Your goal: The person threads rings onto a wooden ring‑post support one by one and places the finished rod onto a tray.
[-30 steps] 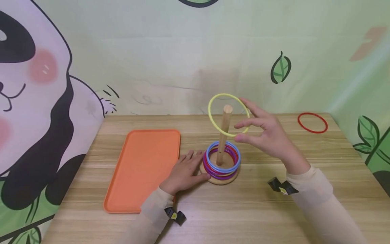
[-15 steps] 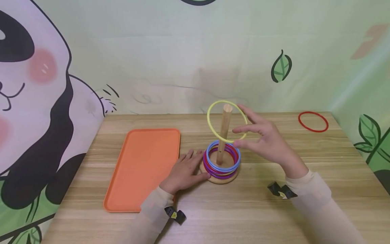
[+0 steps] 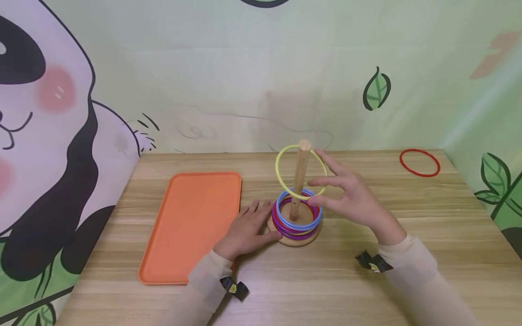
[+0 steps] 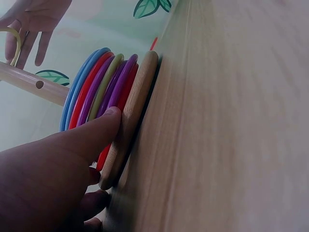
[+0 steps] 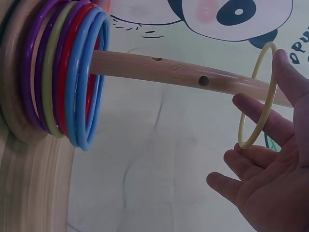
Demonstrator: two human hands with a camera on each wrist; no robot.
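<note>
My right hand (image 3: 351, 192) pinches a thin yellow ring (image 3: 277, 168) between thumb and fingers. The ring, tilted, encircles the upright wooden post (image 3: 301, 170), below its top. Around the foot of the post lies a stack of rings, with blue rings (image 3: 299, 228) uppermost and red, purple and green ones beneath. They sit on a round wooden base (image 3: 297, 243). My left hand (image 3: 246, 231) rests beside that base, fingers spread, its thumb (image 4: 104, 128) touching the base's edge. Some left fingertips are hidden behind the thumb and base in the left wrist view.
An orange tray (image 3: 191, 226) lies on the wood-grain table (image 3: 326, 290), left of the base. Toward the back right is a single red ring (image 3: 424, 175). A wall (image 3: 228, 68) painted with a panda and leaves rises behind the table.
My right hand has lowered the yellow ring along the post, from around its top toward the stack, shifting slightly left. The left hand stays where it was.
</note>
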